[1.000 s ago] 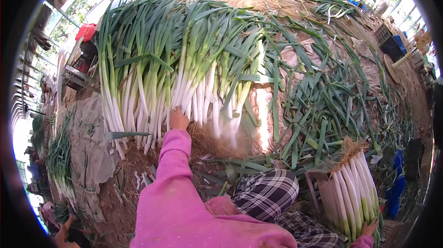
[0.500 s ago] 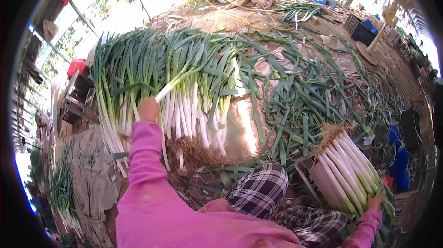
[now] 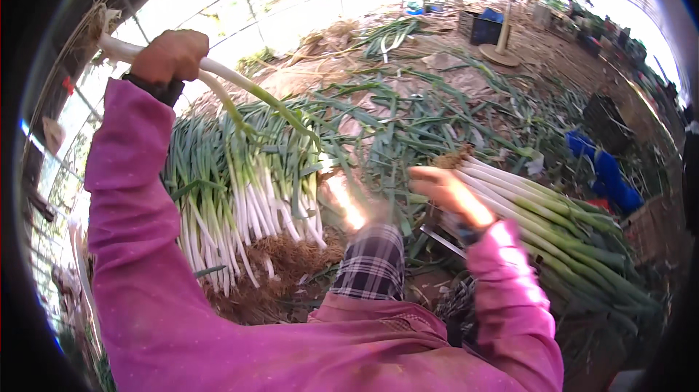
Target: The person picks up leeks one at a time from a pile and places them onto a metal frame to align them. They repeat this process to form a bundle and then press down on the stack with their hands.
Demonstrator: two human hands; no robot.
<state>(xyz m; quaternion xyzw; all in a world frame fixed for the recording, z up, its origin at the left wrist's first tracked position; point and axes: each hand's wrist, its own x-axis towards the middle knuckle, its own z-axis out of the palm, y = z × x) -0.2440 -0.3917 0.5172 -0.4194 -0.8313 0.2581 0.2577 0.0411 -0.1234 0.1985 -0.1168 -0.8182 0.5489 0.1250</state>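
Leek (image 3: 247, 84) now raised high, clenched in L hand (image 3: 171, 57); R hand (image 3: 439, 186) shifted to bundle's (image 3: 553, 239) root end, fingers extended, empty. Prob. light, stiff; best gripped mid-shank.

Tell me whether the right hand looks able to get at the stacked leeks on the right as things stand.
Probably yes: the right hand, blurred but seemingly empty, is close to the root ends of the stacked leeks, with nothing visible between.

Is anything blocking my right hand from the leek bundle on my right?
Nothing visible does: your right hand is beside the root end of the leek bundle, though whether they touch is unclear.
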